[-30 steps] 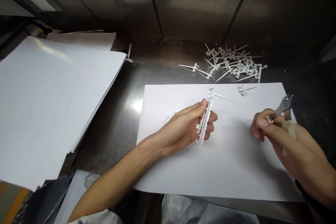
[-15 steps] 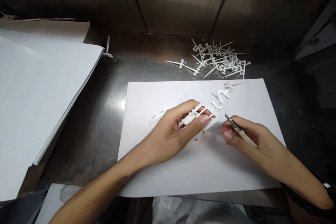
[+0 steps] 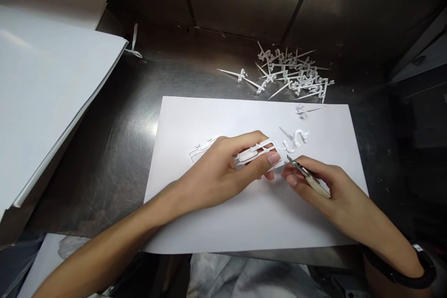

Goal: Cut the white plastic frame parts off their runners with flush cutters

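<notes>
My left hand [image 3: 237,163] grips a white plastic frame [image 3: 248,153], thumb on top and fingers behind it. A curly white sprue [image 3: 297,140] sticks out from the frame's right end. In my right hand [image 3: 323,186] is a craft knife [image 3: 314,185] with a pale handle, pinched between thumb and fingers. Its blade tip is close to the frame's right corner, by the base of the sprue; whether they touch I cannot tell. Another white frame part [image 3: 201,147] lies on the paper [image 3: 251,228], partly hidden by my left hand.
Several white sprue pieces [image 3: 296,72] are heaped on the metal table [image 3: 115,121] behind the paper. One small piece [image 3: 303,111] rests near the paper's back edge. White sheets [image 3: 52,79] are stacked at the left.
The knife tip has come closer to the frame's right end. The held frame and its sprue have tilted, the sprue now lower. The whole view has shifted slightly.
</notes>
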Motion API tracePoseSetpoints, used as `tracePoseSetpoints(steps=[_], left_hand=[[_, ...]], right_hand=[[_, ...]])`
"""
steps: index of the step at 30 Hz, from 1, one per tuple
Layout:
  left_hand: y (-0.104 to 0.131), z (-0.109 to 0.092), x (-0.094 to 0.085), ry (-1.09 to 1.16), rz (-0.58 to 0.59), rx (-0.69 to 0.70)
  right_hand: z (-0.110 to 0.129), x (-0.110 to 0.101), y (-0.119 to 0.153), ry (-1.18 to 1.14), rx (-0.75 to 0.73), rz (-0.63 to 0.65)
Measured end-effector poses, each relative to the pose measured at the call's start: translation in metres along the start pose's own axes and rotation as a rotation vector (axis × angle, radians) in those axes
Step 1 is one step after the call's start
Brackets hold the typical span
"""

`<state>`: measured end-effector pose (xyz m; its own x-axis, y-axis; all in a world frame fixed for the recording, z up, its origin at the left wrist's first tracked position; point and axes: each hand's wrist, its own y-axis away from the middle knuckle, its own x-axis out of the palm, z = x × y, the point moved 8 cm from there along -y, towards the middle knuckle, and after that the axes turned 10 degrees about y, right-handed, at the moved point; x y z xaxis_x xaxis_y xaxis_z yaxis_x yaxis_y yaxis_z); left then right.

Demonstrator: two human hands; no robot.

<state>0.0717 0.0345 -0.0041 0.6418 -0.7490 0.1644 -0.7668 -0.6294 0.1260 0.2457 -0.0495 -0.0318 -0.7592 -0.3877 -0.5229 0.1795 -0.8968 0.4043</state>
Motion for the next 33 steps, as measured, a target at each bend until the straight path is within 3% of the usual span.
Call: tracePoseSetpoints(steps=[12,18,24,33], left_hand=[[0.0,0.006,0.007,-0.05,0.011,-0.015],[-0.001,0.007,0.008,0.009,0.012,-0.017],[0.0,0.01,0.009,0.084,0.014,-0.068],[0.0,0.011,0.008,0.062,0.002,-0.083]], right_hand=[[-0.005,0.002,0.0,-0.021,0.05,0.044],[-0.009,0.009,0.002,-0.073,0.086,0.112],[-0.004,0.005,0.002,0.004,0.08,0.098],[-0.005,0.012,0.004,-0.006,0.077,0.147]])
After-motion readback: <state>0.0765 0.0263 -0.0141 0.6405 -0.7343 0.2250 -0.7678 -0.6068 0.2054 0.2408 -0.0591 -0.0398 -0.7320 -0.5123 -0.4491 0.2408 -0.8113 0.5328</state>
